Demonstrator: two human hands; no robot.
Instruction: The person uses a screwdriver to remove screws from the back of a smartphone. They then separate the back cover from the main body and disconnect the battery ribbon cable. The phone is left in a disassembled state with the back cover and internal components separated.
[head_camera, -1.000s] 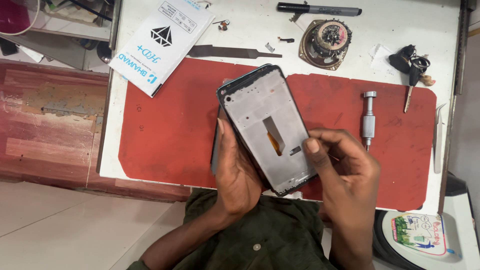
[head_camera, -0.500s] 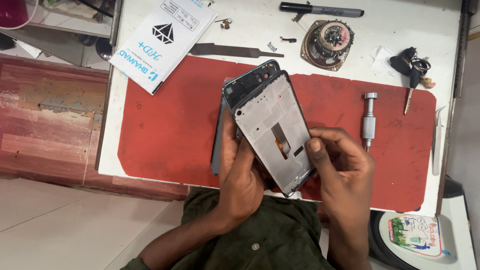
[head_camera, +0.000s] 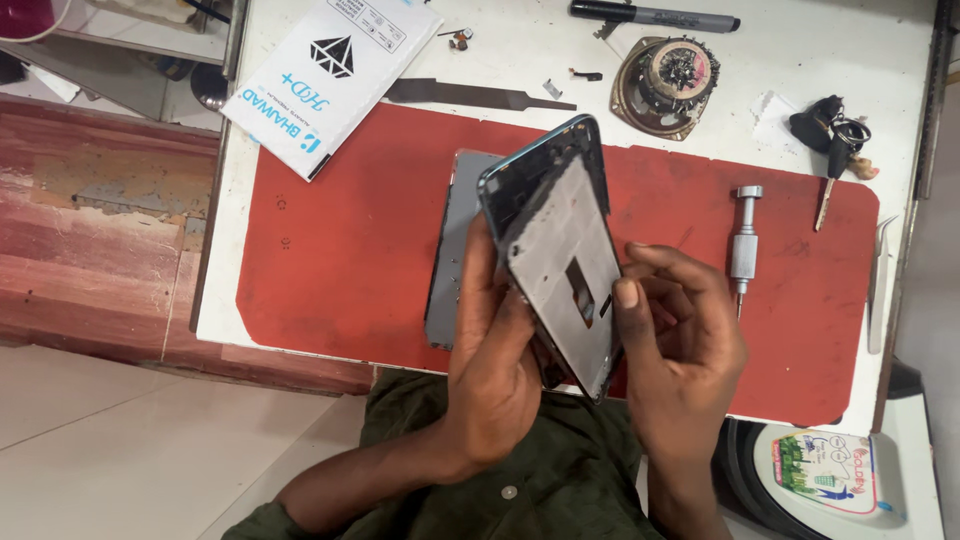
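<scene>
The person wears a dark olive-green shirt (head_camera: 560, 480), seen from above at about 6 o'clock in the head view. The cloth is plain, with soft creases, and one small round pale button (head_camera: 509, 492) sits on its front. The sleeves end high, so both forearms are bare down to the wrists. The left hand (head_camera: 495, 370) and the right hand (head_camera: 680, 350) are bare too: short, trimmed nails, ungloved.

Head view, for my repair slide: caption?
Both hands tilt a phone frame above a red mat.
</scene>
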